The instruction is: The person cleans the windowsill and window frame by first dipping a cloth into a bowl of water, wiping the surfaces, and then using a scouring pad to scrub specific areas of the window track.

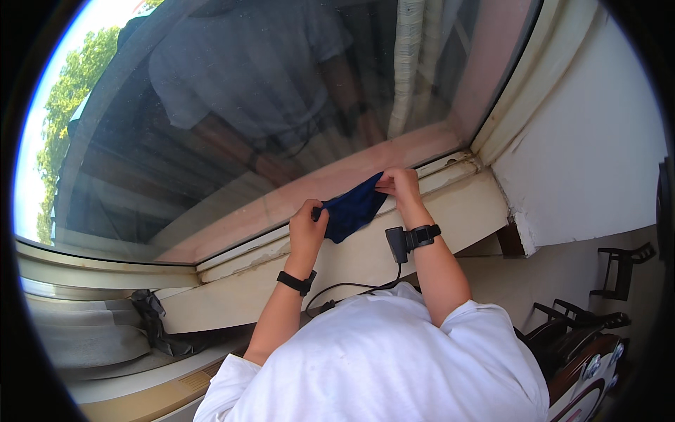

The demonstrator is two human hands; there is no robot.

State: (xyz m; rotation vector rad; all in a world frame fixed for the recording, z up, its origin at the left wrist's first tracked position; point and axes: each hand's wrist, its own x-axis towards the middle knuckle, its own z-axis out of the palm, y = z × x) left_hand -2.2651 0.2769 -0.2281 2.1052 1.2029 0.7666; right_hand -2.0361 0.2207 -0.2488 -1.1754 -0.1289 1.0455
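A dark blue cloth is stretched between my two hands, above the cream window sill and close to the lower edge of the window pane. My left hand pinches its left corner between thumb and fingers. The upper right corner is in the fingers of my right hand, close to the window frame. Both wrists carry black straps; a black box device with a cable hangs at the right one. The glass mirrors a person in a light shirt.
Paint flakes along the window frame and the white wall at right. Black plastic wrap hangs by the sill's left end, near grey fabric. Black wall brackets and a dark brown object with metal bolts are at lower right.
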